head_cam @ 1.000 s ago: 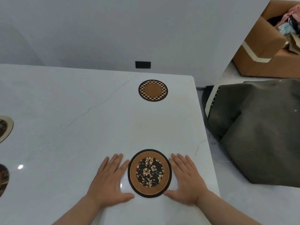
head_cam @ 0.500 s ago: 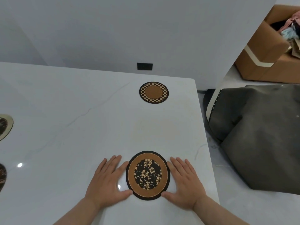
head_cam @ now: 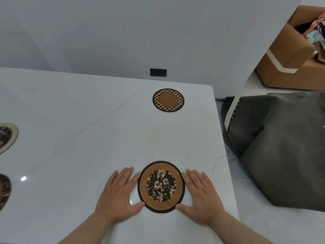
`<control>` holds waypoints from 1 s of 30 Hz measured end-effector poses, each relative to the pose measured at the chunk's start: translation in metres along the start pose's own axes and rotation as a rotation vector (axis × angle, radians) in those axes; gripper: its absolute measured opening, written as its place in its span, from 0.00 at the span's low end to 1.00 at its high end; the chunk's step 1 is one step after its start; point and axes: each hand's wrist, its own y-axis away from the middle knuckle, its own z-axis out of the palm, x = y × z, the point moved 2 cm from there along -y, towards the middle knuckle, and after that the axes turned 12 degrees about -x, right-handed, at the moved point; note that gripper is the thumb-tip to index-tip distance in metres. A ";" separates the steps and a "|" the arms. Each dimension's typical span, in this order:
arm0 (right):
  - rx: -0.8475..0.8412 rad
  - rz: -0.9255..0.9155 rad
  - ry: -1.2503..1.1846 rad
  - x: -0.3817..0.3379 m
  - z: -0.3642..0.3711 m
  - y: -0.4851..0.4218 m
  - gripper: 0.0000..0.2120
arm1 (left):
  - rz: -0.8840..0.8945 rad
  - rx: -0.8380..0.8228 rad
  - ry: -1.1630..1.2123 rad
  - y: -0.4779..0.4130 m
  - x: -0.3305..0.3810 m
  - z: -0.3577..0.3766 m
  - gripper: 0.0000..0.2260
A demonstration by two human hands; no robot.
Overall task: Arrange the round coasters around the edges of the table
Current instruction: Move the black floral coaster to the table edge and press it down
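A round floral coaster (head_cam: 161, 186), brown with a black rim, lies flat on the white table (head_cam: 88, 138) near its right edge. My left hand (head_cam: 119, 194) rests flat on the table against the coaster's left rim. My right hand (head_cam: 200, 194) lies flat against its right rim. Both hands have fingers spread and touch the rim without gripping. A checkered-rim coaster (head_cam: 168, 100) sits farther back near the far right corner. Two more coasters, a pale-rimmed one (head_cam: 7, 136) and a dark one (head_cam: 4, 191), are cut off at the left border.
The table's right edge runs just right of my right hand. Beyond it a dark grey fabric-covered seat (head_cam: 281, 147) stands on the floor. An open cardboard box (head_cam: 290, 64) with clothes sits behind it. A black wall socket (head_cam: 158, 72) is behind the table.
The view has shifted slightly. Both hands stay flat beside the floral coaster, which sits in about the same spot.
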 end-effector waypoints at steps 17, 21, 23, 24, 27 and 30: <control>0.011 0.007 0.007 0.000 0.004 0.001 0.44 | -0.001 0.019 -0.025 -0.002 -0.001 0.003 0.40; 0.012 0.009 0.001 0.000 0.004 0.001 0.45 | 0.000 0.014 -0.052 -0.002 -0.001 0.004 0.39; 0.020 0.001 -0.005 0.001 0.004 0.000 0.45 | 0.003 0.025 -0.047 -0.002 -0.001 0.004 0.38; 0.024 -0.003 -0.006 0.001 0.003 0.000 0.45 | 0.003 0.029 -0.045 -0.003 -0.001 0.004 0.38; 0.042 0.003 -0.017 0.001 0.002 0.000 0.45 | 0.002 0.041 -0.039 -0.003 -0.002 0.005 0.37; 0.041 0.013 -0.015 -0.001 0.003 0.001 0.44 | -0.002 0.041 -0.029 -0.003 -0.003 0.006 0.36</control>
